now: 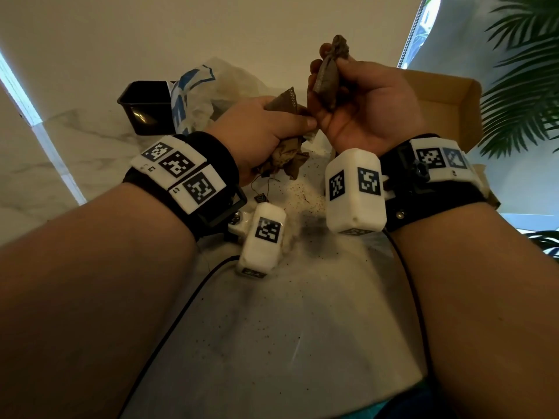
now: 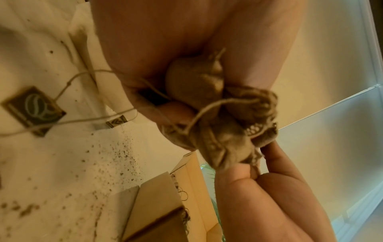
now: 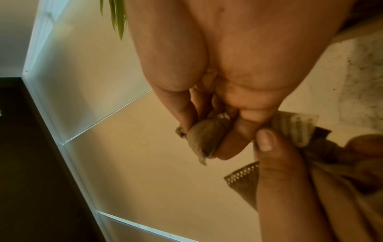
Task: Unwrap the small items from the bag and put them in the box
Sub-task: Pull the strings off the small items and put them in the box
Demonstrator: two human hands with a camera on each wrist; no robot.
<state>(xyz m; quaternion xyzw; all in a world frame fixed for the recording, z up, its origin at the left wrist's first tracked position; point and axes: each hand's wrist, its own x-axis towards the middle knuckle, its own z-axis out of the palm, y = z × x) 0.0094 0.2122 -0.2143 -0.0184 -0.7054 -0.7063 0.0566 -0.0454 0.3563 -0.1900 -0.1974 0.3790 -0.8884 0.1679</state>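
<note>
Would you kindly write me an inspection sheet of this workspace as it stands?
Surface: white marble table, dusted with dark loose grains.
Job's things: plastic bag behind the hands; cardboard box open at right; tea bags bunched in left hand, another tea bag in right.
Clutter: black tub; tag on string.
Hands: left hand and right hand both grip tea bags.
Cables: black cables from wrist cameras.
Surroundings: plant.

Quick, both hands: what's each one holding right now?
Left hand: grips a bunch of crumpled tea bags.
Right hand: pinches one tea bag, raised.
</note>
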